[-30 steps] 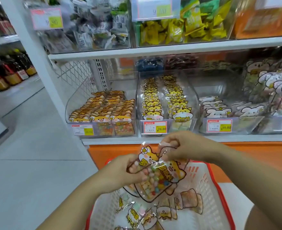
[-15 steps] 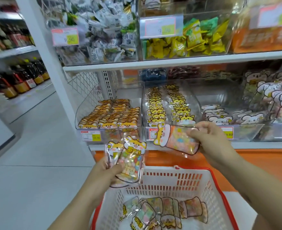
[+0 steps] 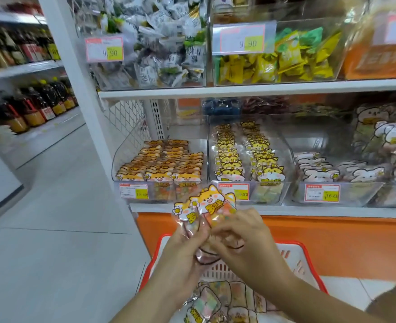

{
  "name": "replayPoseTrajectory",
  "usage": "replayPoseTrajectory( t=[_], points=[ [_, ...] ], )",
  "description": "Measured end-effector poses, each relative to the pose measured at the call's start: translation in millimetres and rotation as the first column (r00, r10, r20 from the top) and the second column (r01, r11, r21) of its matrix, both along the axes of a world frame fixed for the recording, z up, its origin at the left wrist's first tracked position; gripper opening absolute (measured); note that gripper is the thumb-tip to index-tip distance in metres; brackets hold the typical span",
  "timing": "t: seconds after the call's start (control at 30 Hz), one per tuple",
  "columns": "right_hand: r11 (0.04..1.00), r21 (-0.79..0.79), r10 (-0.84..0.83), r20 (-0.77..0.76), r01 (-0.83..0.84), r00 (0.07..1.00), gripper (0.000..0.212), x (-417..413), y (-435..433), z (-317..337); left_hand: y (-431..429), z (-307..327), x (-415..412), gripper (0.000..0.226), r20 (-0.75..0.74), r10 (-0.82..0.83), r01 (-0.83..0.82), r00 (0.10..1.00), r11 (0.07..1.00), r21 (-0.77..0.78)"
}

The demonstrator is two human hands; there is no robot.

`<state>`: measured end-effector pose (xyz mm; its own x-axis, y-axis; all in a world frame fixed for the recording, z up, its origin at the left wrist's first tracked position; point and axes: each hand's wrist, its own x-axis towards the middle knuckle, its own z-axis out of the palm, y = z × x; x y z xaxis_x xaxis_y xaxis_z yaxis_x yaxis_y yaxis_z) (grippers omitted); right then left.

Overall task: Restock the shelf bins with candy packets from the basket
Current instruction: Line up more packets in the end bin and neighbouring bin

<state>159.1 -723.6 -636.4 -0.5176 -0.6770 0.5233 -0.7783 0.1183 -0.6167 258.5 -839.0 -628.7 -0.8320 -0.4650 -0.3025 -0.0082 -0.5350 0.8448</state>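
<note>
Both hands hold a small bunch of cat-faced candy packets [image 3: 206, 207] upright above the basket, in front of the lower shelf. My left hand [image 3: 185, 250] grips the bunch from the left and below. My right hand [image 3: 241, 236] has its fingers curled over the packets from the right. A white basket with a red rim [image 3: 309, 259] sits under the hands, with several more packets [image 3: 218, 301] lying in it. On the shelf, a clear bin of orange cat packets [image 3: 162, 166] stands left of a clear bin of yellow cat packets [image 3: 246, 155].
A bin of white bear packets [image 3: 332, 173] sits to the right. The upper shelf [image 3: 239, 90] carries bins of wrapped sweets. An orange base panel [image 3: 332, 241] runs below the shelf. Left of the white post [image 3: 75, 73] lies an aisle floor and shelves of bottles [image 3: 29, 106].
My right hand has brought its packet left and down to join the bunch in my left hand. Both hands now hold the packets together. The view has moved closer to the shelf.
</note>
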Motion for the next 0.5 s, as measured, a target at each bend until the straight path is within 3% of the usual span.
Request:
replayPoseTrajectory(
  t=[0.1,0.17,0.23,0.3,0.33,0.4,0.43,0.47,0.5],
  points=[
    [0.993,0.099,0.051,0.052,-0.056,0.997,0.034,-2.6,-1.9,1.0,-1.2,0.9,1.9,0.023,-0.027,0.036,-0.035,0.999,0.999,0.03],
    [0.997,0.078,-0.034,0.049,0.03,0.998,0.031,-7.4,-3.2,3.4,-3.5,5.2,4.3,0.029,-0.062,0.036,-0.034,0.997,0.999,0.039],
    [0.992,0.067,-0.117,0.178,0.107,0.977,0.053,-10.2,-4.2,6.8,-2.4,7.2,6.0,0.032,-0.074,0.022,-0.019,0.997,0.999,0.039],
    [0.988,0.091,-0.152,0.495,0.123,0.855,0.081,-9.9,-4.8,11.4,-1.5,9.5,7.5,0.033,-0.085,0.003,0.001,0.996,0.999,0.043],
    [0.995,0.079,-0.104,0.673,0.069,0.732,0.086,-9.8,-5.0,14.4,-1.3,10.2,8.1,0.032,-0.09,-0.002,0.005,0.996,0.999,0.037],
    [0.996,-0.06,0.085,0.887,-0.069,0.453,0.077,-13.1,-4.6,15.8,-3.1,10.8,7.9,0.031,-0.084,-0.006,0.004,0.996,1.0,-0.026],
    [0.99,-0.106,0.136,0.91,-0.097,0.391,0.067,-14.2,-3.8,16.8,-3.6,12.1,8.6,0.031,-0.071,-0.012,0.006,0.997,0.996,-0.084],
    [0.986,-0.12,0.158,0.898,-0.116,0.41,0.058,-14.3,-3.4,18.4,-4.8,11.8,8.9,0.03,-0.05,-0.022,0.014,0.999,0.987,-0.159],
    [0.986,-0.103,0.156,0.859,-0.134,0.487,0.05,-13.4,-3.8,17.4,-5.7,10.4,8.3,0.032,-0.019,-0.035,0.029,0.999,0.968,-0.249]
  ],
)
